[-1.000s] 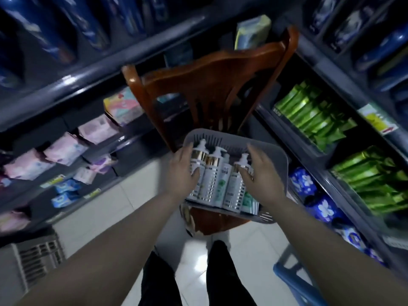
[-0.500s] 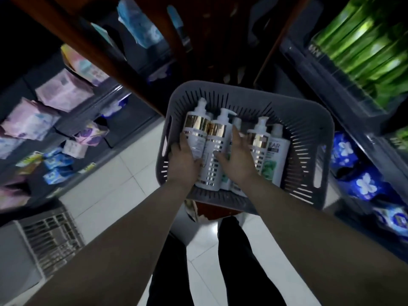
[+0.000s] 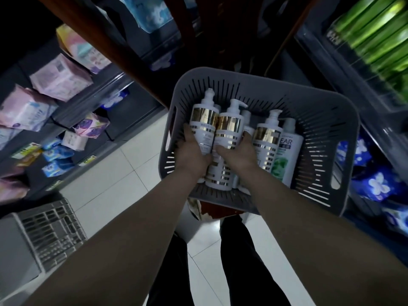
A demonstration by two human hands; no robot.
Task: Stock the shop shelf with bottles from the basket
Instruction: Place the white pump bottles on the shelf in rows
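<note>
A grey slotted basket (image 3: 313, 102) rests on a wooden chair and holds several white pump bottles with gold bands. My left hand (image 3: 191, 154) grips the leftmost gold-banded bottle (image 3: 204, 120), fingers round its left side and thumb across its lower front. My right hand (image 3: 237, 154) grips the second gold-banded bottle (image 3: 229, 127), thumb on its front and fingers behind it. A third gold-banded bottle (image 3: 267, 138) and a white bottle with a green label (image 3: 287, 155) lie to the right, untouched.
The dark wooden chair back (image 3: 123, 56) rises behind the basket. Shelves on the left hold pink and blue packets (image 3: 59, 80); shelves on the right hold green packs (image 3: 379, 38) and blue flowered packs (image 3: 375, 184). A grey crate (image 3: 50, 235) sits at the lower left on the white tiled floor.
My head has tipped down and closer to the basket. My right hand has shifted from the right-hand bottles to the second bottle, and both hands have slid lower and closed round their bottles.
</note>
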